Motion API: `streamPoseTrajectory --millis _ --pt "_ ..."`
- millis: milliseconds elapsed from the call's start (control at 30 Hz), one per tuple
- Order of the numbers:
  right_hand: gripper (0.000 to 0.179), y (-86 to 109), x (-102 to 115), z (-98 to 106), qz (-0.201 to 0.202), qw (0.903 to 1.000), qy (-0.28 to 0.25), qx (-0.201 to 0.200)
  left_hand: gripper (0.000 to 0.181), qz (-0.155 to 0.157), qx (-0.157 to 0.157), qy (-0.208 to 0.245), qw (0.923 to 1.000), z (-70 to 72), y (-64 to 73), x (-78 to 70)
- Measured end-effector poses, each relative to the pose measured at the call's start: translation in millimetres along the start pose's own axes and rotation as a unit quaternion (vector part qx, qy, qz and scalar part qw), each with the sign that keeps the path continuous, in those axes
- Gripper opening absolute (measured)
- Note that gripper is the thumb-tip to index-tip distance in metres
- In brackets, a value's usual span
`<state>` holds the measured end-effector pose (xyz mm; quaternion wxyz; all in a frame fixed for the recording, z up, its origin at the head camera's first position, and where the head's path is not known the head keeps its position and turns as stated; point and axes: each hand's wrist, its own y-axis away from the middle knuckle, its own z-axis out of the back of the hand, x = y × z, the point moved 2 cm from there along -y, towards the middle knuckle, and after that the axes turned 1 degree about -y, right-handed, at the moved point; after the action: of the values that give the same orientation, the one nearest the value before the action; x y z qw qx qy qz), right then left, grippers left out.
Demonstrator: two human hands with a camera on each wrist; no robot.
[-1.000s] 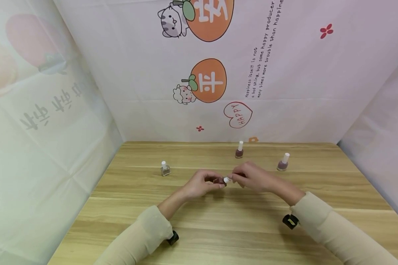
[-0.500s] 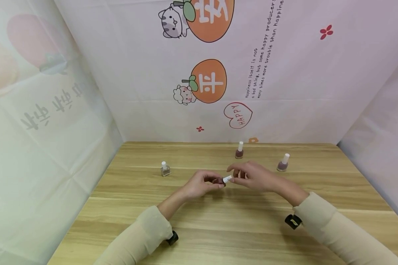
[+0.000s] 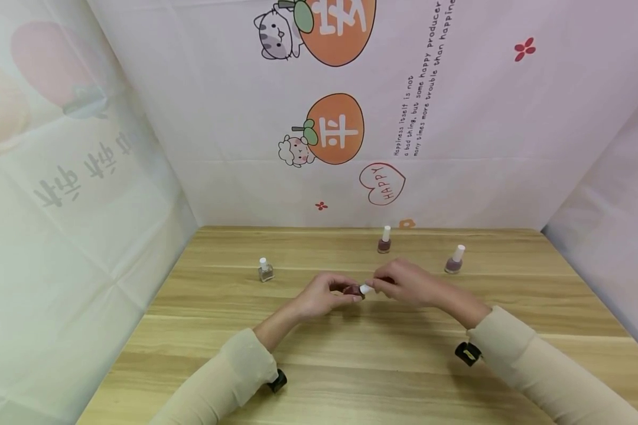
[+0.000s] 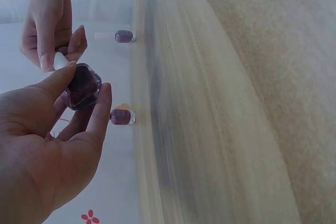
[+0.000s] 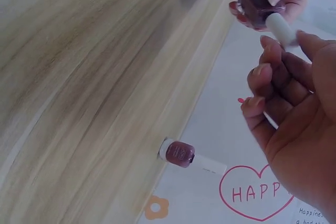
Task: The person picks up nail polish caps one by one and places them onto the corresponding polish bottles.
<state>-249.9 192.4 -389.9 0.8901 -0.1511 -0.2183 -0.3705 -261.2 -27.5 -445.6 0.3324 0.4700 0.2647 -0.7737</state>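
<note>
A nail polish bottle (image 3: 353, 290) of dark plum colour is held tilted above the wooden table. My left hand (image 3: 321, 297) grips its glass body between thumb and fingers, as the left wrist view shows with the dark glass (image 4: 84, 85). From the other side, my right hand (image 3: 406, 284) pinches the white cap (image 3: 367, 288) with thumb and forefinger. In the right wrist view the cap (image 5: 281, 29) sits on the bottle's neck, and the other right fingers (image 5: 257, 106) are bent and hold nothing.
Three more nail polish bottles stand on the table (image 3: 351, 366): a clear one (image 3: 266, 272) at left, a mauve one (image 3: 384, 244) near the back edge, and a purple one (image 3: 453, 264) at right. A printed white cloth (image 3: 234, 147) hangs behind.
The right fingers spread off the cap half a second ago and have now closed on it again. The left hand and the bottle have hardly moved.
</note>
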Motion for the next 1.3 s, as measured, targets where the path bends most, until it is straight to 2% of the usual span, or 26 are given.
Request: streamPoseTrajectory --millis 133,200,367,500,767,1067,1300 --pt "0.043 2.2 -2.3 0.3 -0.025 0.9996 0.01 0.002 0.015 0.003 -0.001 -0.001 1.0 0.3 -0.3 -1.3" --pt "0.041 3.7 -3.6 0.7 -0.028 0.9996 0.01 0.001 0.014 0.007 -0.003 -0.005 1.0 0.7 -0.2 -0.9" --pt "0.026 6.3 -1.2 5.0 -0.007 0.9999 0.005 0.007 0.015 0.013 -0.002 -0.009 0.9999 1.5 0.3 0.0" --pt "0.028 4.8 2.3 6.0 0.014 0.9997 0.0 0.02 0.017 0.015 -0.001 -0.005 0.9999 1.4 0.0 -0.1" --pt "0.011 2.0 1.6 2.7 0.036 0.999 -0.022 0.011 0.014 0.0 0.002 -0.012 0.9999 -0.1 -0.5 -0.2" --pt "0.023 2.8 -0.6 -2.1 0.008 0.9998 0.018 -0.002 0.014 -0.008 0.008 -0.016 0.9998 -1.4 0.5 -0.9" --pt "0.02 5.8 1.5 -0.1 0.007 1.0 0.0 0.004 0.015 0.003 0.002 -0.011 0.9999 -0.4 1.4 1.1"
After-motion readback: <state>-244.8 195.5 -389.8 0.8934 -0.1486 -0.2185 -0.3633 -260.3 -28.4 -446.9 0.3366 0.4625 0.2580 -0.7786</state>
